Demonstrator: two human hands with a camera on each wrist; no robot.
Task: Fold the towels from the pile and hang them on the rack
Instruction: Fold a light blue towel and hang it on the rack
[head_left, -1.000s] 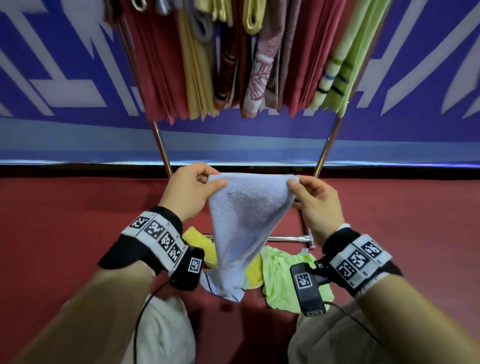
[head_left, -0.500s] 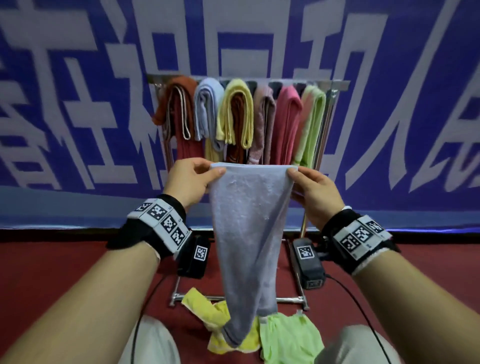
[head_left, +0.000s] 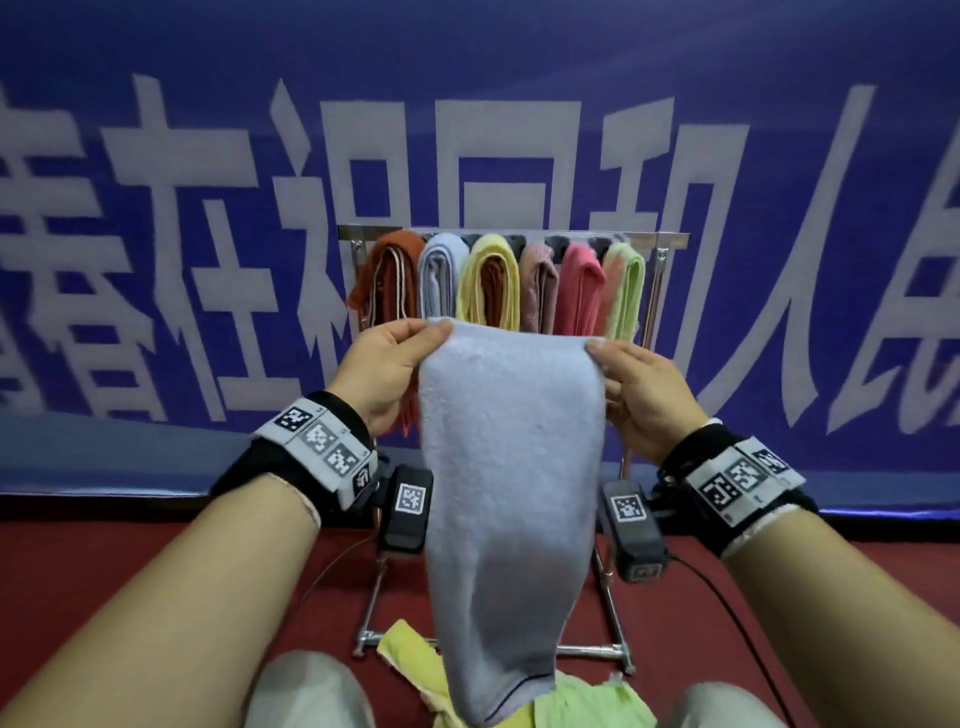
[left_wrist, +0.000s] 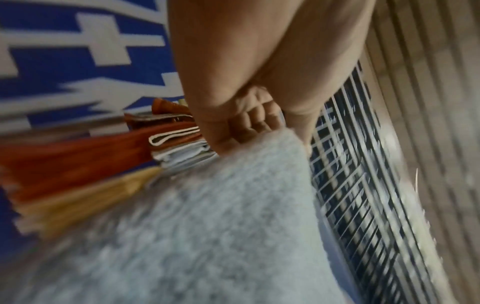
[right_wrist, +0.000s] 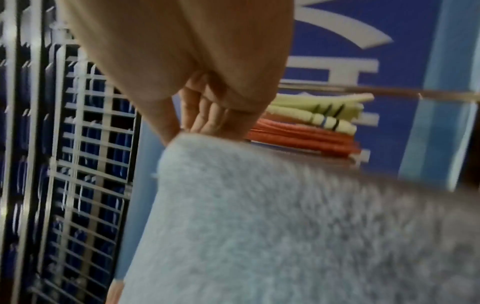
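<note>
**Light blue towel held up by its two top corners**

The left hand (head_left: 382, 371) and the right hand (head_left: 644, 395) each pinch one top corner of the light blue terry towel (head_left: 511, 467). The thumbs are in front and the other fingers (head_left: 615, 395) are curled behind the cloth. The towel hangs straight down between the fingers. Its lower end reaches the yellow towel (head_left: 408, 649) and the light green towel (head_left: 592, 704) on the red floor (head_left: 156, 561).

Behind the fingers stands the silver metal rack (head_left: 670, 241) with a row of folded towels (head_left: 488, 280); the held towel hides their lower parts. Only the head view shows the whole rack.

The left wrist view, blurred, shows just the rust-brown hung towel (left_wrist: 78, 148) beyond the fingers (left_wrist: 249, 123). The right wrist view shows the pale green striped towel (right_wrist: 324, 115) and a metal grille (right_wrist: 91, 144).
</note>
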